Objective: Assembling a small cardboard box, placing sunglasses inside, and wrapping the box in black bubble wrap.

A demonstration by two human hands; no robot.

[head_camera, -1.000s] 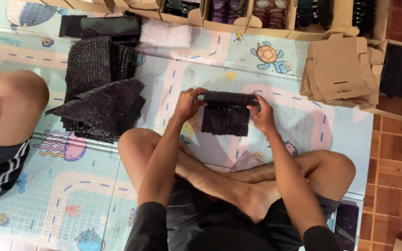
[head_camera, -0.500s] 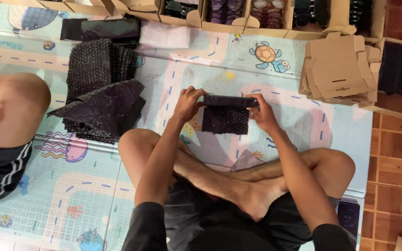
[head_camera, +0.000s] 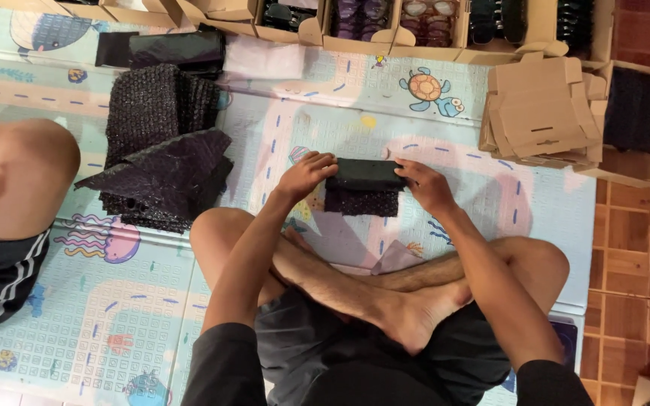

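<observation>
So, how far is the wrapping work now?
Both hands, left hand and right hand, each keep a grip on one end of a black bubble-wrap roll, a flap hanging below. A stack of black wrap sheets waits beside. Flat cardboard boxes are unfolded. How many are finished cannot be told.

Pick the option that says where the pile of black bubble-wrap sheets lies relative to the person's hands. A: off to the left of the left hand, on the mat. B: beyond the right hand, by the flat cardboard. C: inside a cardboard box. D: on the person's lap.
A: the pile of black bubble-wrap sheets lies on the play mat, out past the left hand, while the right hand is on the far side of it.
</observation>
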